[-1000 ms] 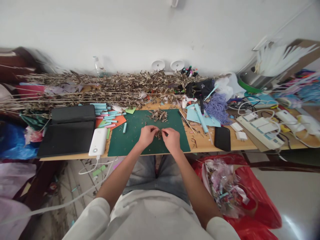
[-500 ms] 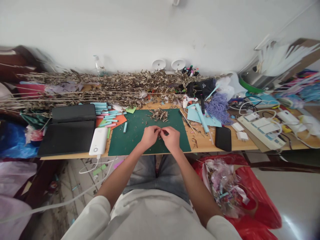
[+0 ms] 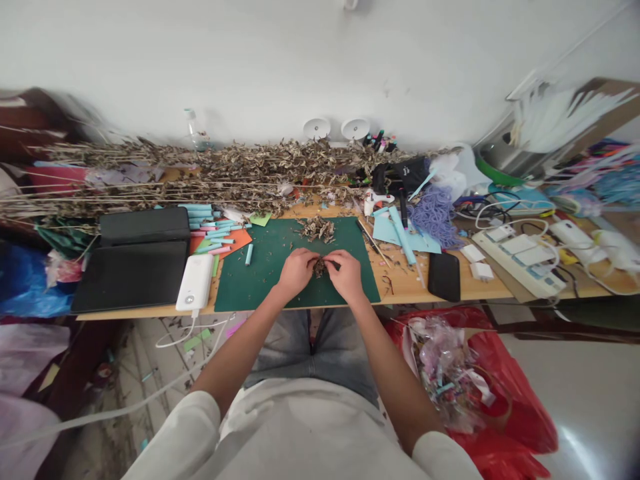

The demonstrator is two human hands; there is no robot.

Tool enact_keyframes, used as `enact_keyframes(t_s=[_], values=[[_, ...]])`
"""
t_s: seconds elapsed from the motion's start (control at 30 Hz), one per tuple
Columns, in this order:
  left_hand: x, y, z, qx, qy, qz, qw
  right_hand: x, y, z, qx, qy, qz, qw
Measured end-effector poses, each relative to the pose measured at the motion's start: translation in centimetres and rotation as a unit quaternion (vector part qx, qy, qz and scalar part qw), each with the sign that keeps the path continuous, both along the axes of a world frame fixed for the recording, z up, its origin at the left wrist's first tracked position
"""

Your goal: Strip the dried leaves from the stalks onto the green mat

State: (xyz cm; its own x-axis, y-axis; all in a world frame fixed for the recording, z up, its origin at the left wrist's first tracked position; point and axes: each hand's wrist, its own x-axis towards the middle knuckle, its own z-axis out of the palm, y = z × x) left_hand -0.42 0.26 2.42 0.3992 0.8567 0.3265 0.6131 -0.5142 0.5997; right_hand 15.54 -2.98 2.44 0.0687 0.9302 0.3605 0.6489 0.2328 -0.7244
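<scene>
Above the green cutting mat (image 3: 240, 287), my left hand (image 3: 299, 270) and my right hand (image 3: 345, 272) meet with fingertips pinched. Between them is a small clump of dried leaves (image 3: 320, 268), gripped from both sides. Just beyond the hands lies a loose pile of dried leaves (image 3: 317, 229) on the mat, with crumbs scattered around. A short light-blue paper roll (image 3: 249, 254) rests left of my left hand. Long dried plant stalks (image 3: 225, 177) with curled leaves stretch along the back of the table.
Left of the mat sit a black tablet case (image 3: 133, 273), a white power bank (image 3: 195, 281) and several paper rolls (image 3: 213, 233). To the right are a glue gun (image 3: 376, 201), purple yarn (image 3: 434, 217), a phone (image 3: 444, 277) and a power strip (image 3: 520, 263). A red bag (image 3: 520, 400) stands below.
My fingertips have moved slightly apart, and the dried leaf clump between them now shows more clearly. Both hands stay over the mat; the view has shifted a little.
</scene>
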Motion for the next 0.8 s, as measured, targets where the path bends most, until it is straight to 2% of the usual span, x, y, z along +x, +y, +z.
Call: enact_keyframes(t_s=[0.17,0.27,0.4,0.5,0.6,0.67,0.8], values=[[-0.8,-0.4,0.2,0.019,0.001,0.016,1.0,0.5,-0.1,-0.5,-0.003,0.063,-0.034,0.997],[-1.5,-0.5,0.4,0.019,0.036,0.005,0.999,0.9,0.2,-0.9,0.007,0.057,-0.053,0.997],[-1.6,-0.2,-0.1,0.009,0.079,-0.047,0.996,0.4,1.1,-1.3,0.005,0.009,-0.003,1.0],[-1.4,-0.1,-0.5,-0.012,0.054,-0.051,0.997,-0.2,1.5,-1.5,-0.02,0.018,0.042,0.999],[-1.7,-0.2,-0.3,-0.02,0.021,-0.035,0.999,-0.2,1.4,-1.5,-0.013,0.045,0.03,0.998],[-2.5,-0.3,0.0,-0.018,0.0,-0.012,1.0,-0.1,1.2,-1.2,0.002,0.022,0.021,1.0],[-4.5,-0.4,0.7,-0.002,-0.067,0.1,0.993,-0.7,0.7,-0.3,0.005,-0.151,0.032,0.988]])
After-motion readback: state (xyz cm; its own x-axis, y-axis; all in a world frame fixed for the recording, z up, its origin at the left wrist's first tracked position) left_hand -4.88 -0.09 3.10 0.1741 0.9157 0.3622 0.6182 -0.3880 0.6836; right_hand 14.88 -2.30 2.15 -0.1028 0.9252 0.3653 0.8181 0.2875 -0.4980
